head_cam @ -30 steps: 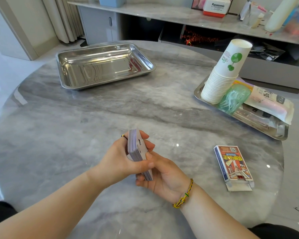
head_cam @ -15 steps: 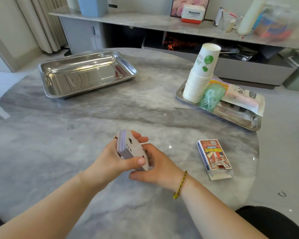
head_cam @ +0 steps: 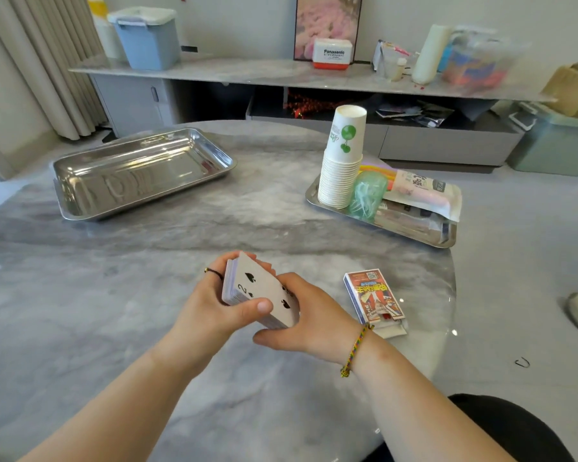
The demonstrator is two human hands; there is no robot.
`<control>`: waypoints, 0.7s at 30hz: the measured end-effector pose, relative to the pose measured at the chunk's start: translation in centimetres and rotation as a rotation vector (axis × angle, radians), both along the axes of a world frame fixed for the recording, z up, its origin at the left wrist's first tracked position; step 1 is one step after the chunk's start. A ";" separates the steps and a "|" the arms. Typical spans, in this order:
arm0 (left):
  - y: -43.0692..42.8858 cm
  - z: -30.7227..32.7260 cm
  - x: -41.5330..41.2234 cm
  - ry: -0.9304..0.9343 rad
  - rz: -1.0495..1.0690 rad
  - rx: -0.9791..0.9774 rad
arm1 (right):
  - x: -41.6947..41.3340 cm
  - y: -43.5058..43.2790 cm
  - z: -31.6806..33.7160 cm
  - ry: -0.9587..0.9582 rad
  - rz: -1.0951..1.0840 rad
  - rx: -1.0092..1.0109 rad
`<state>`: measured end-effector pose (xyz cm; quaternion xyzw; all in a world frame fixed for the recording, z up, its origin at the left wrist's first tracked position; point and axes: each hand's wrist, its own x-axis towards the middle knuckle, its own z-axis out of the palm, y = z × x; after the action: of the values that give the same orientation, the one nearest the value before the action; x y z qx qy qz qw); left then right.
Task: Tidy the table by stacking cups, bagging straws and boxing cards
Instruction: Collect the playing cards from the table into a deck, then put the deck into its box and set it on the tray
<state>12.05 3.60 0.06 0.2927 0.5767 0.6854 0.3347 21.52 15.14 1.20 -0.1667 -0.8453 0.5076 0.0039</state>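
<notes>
A round grey marble table (head_cam: 114, 311) was seen under both hands and was spread far beyond them. An empty steel tray (head_cam: 137, 175) was placed on it, well apart from the hands, ahead and to the left. A second steel tray (head_cam: 446, 233) was placed ahead and to the right of the hands. On this tray a tall stack of paper cups (head_cam: 342, 161) was stood at the end closest to the hands, and it was leaned a little to the right. A printed flat packet (head_cam: 424, 195) was laid across the tray, farther from the hands. A green bag of straws (head_cam: 366, 195) was set between the cups and the packet, touching the stack.

The left hand (head_cam: 211, 305) and the right hand (head_cam: 314, 315) were brought together, and one deck of cards (head_cam: 264, 291) was grasped by both. The deck was tilted, with the two of spades shown on top. The left thumb was pressed on this card. The deck was cupped from the right side by the right hand, whose fingers were hidden under it. It could not be told whether the deck was touching the table.

The card box (head_cam: 376, 296) was laid flat just beside the right hand, to its right, untouched, with a pale flap shown at its near end. A woven bracelet (head_cam: 356, 348) was worn on the right wrist, and a thin ring (head_cam: 212, 271) on a left finger.
</notes>
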 end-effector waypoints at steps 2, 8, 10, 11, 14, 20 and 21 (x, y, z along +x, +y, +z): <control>0.9 0.3 -0.1 0.025 -0.065 -0.041 | 0.5 1.1 -0.1 -0.008 -0.020 -0.022; 5.6 0.6 0.2 0.107 -0.350 -0.159 | 3.7 4.5 -1.3 -0.040 -0.113 -0.003; 7.5 0.4 0.2 0.143 -0.492 -0.199 | 5.5 6.6 -1.2 -0.028 -0.203 0.041; 8.5 0.4 0.2 0.196 -0.568 -0.259 | 6.5 7.8 -1.0 -0.034 -0.270 0.046; 11.5 -0.8 -0.4 0.599 -0.682 -0.538 | 8.8 10.9 -0.6 -0.118 -0.419 0.062; 16.1 -1.8 0.9 1.385 -0.768 -0.667 | 9.2 12.2 -0.7 -0.245 -0.404 0.104; 16.7 -1.7 1.2 1.489 -0.794 -0.684 | 9.2 12.3 -0.5 -0.239 -0.416 0.108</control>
<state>13.30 20.30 -1.62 0.7215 0.6725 -0.0552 0.1557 30.68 27.44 0.74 -0.3954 -0.8133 0.4265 0.0171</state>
